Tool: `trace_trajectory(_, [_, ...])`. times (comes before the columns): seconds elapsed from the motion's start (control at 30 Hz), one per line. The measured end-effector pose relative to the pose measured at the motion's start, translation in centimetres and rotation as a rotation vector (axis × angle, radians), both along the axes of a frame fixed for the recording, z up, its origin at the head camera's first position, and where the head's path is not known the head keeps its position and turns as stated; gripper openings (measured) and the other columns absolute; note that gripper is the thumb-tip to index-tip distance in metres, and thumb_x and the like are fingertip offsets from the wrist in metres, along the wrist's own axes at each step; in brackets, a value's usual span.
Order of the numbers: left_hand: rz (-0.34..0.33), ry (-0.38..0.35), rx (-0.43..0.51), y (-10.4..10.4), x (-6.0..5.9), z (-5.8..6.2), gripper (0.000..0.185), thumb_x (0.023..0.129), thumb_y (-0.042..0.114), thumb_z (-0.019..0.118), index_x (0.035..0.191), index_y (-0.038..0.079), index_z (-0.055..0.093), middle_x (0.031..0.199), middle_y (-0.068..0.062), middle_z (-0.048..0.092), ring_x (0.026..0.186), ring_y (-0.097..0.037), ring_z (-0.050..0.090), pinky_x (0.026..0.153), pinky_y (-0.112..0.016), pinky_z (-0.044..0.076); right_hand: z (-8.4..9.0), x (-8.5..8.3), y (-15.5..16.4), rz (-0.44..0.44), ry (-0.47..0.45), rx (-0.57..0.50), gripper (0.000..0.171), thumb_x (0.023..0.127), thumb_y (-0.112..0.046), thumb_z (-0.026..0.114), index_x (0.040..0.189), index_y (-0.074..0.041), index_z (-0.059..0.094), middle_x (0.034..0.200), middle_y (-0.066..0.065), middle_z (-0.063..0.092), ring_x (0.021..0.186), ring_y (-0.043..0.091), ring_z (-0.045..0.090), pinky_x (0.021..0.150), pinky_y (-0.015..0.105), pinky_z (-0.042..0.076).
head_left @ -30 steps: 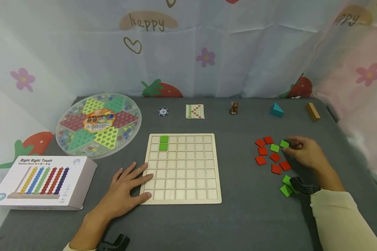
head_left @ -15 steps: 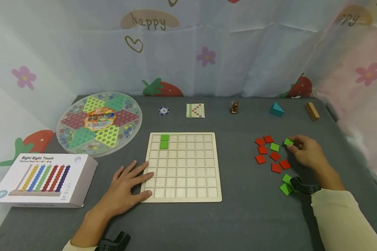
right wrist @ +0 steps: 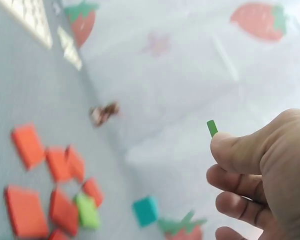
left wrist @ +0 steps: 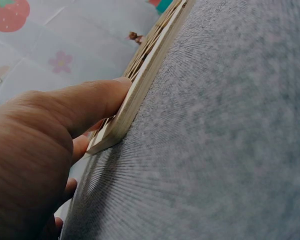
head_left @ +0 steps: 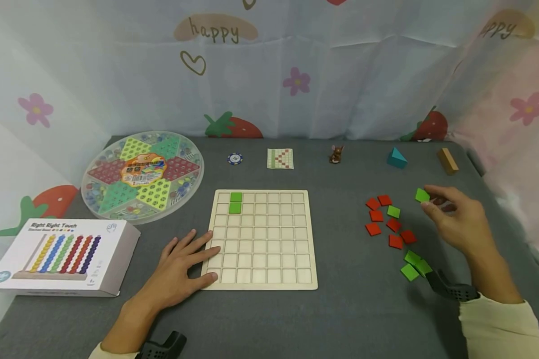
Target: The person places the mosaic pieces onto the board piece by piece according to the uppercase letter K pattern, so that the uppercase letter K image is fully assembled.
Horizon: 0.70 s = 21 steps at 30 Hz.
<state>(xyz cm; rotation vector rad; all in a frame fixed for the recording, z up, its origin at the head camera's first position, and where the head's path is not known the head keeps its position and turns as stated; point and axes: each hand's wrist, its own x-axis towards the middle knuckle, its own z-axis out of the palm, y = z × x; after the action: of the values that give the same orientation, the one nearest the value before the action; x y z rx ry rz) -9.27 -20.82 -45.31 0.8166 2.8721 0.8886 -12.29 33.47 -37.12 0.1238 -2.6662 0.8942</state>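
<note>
Fingertips of my right hand are pinching a green tile above the grey table, at 2 o'clock from the loose red tiles. My left hand is pressing spread fingers on the wooden grid board. I am reading "Right Right Touch" on the box at 9 o'clock; its smaller print is illegible.

Bare grey worktop lies open between the wooden grid board and the loose red tiles. The left hand blocks the board's left edge.
</note>
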Motion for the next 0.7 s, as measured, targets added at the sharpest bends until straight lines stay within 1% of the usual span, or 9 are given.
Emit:
trace_trajectory(0.1, [0.000, -0.004, -0.001, 0.0, 0.0, 0.0, 0.057, 0.088, 0.043, 0.069, 0.137, 0.016, 0.059, 0.152, -0.006, 0.035, 0.141, -0.036, 0.020, 0.107, -0.061, 0.005, 1.1, 0.3, -1.0, 0.073, 0.106, -0.015, 0.029, 0.090, -0.001, 0.068, 0.119, 0.002, 0.066, 0.097, 0.001, 0.060, 0.086, 0.000, 0.047, 0.074, 0.015, 0.037])
trace_trajectory(0.2, [0.000, -0.005, -0.001, 0.0, 0.0, 0.1, 0.057, 0.088, 0.043, 0.069, 0.137, 0.016, 0.059, 0.152, -0.006, 0.035, 0.141, -0.037, 0.020, 0.107, -0.061, 0.005, 2.3, 0.6, -2.2, 0.141, 0.189, -0.027, 0.031, 0.085, 0.007, 0.070, 0.115, 0.002, 0.067, 0.099, -0.010, 0.059, 0.090, 0.001, 0.048, 0.077, 0.013, 0.036])
trace_trajectory(0.27, [-0.002, -0.005, 0.000, 0.1, 0.0, 0.1, 0.057, 0.088, 0.043, 0.069, 0.137, 0.016, 0.059, 0.152, -0.006, 0.035, 0.141, -0.037, 0.020, 0.107, -0.061, 0.006, 3.0, 0.9, -3.1, 0.178, 0.224, -0.035, 0.034, 0.082, 0.011, 0.071, 0.115, 0.003, 0.068, 0.102, -0.014, 0.058, 0.093, 0.002, 0.048, 0.079, 0.014, 0.037])
trace_trajectory(0.33, [-0.004, -0.004, 0.001, 0.1, 0.0, 0.1, 0.057, 0.088, 0.043, 0.069, 0.137, 0.016, 0.059, 0.152, -0.006, 0.035, 0.141, -0.037, 0.021, 0.107, -0.061, 0.006, 3.7, 1.3, -4.0, 0.211, 0.256, -0.047, 0.038, 0.079, 0.015, 0.071, 0.115, 0.004, 0.068, 0.104, -0.010, 0.060, 0.094, 0.003, 0.049, 0.080, 0.014, 0.038])
trace_trajectory(0.43, [-0.006, 0.000, 0.008, 0.1, 0.0, 0.1, 0.057, 0.088, 0.042, 0.069, 0.136, 0.016, 0.059, 0.152, -0.007, 0.035, 0.141, -0.038, 0.021, 0.107, -0.061, 0.006, 4.4, 1.6, -5.3, 0.258, 0.298, -0.059, 0.043, 0.075, 0.019, 0.072, 0.115, 0.005, 0.067, 0.104, 0.001, 0.063, 0.095, 0.005, 0.051, 0.081, 0.016, 0.039])
trace_trajectory(0.53, [-0.006, 0.003, 0.012, 0.1, 0.0, 0.0, 0.056, 0.088, 0.042, 0.070, 0.136, 0.016, 0.059, 0.152, -0.007, 0.035, 0.141, -0.038, 0.021, 0.106, -0.061, 0.006, 4.9, 1.8, -6.7, 0.308, 0.325, -0.077, 0.045, 0.073, 0.019, 0.073, 0.116, 0.006, 0.067, 0.103, 0.008, 0.064, 0.096, 0.007, 0.052, 0.082, 0.017, 0.039])
trace_trajectory(0.6, [-0.005, 0.002, 0.013, 0.1, 0.0, 0.0, 0.056, 0.088, 0.042, 0.070, 0.136, 0.016, 0.059, 0.152, -0.007, 0.035, 0.141, -0.037, 0.021, 0.107, -0.061, 0.006, 5.1, 1.8, -7.6, 0.338, 0.334, -0.098, 0.045, 0.073, 0.017, 0.074, 0.116, 0.006, 0.067, 0.104, 0.010, 0.064, 0.097, 0.009, 0.052, 0.083, 0.019, 0.040])
trace_trajectory(0.7, [-0.003, 0.003, 0.011, 0.0, 0.0, 0.0, 0.056, 0.088, 0.042, 0.070, 0.136, 0.016, 0.059, 0.152, -0.006, 0.036, 0.141, -0.037, 0.021, 0.107, -0.061, 0.006, 5.5, 1.8, -9.3, 0.380, 0.336, -0.123, 0.047, 0.071, 0.018, 0.075, 0.115, 0.006, 0.067, 0.106, 0.010, 0.065, 0.098, 0.011, 0.053, 0.081, 0.019, 0.040])
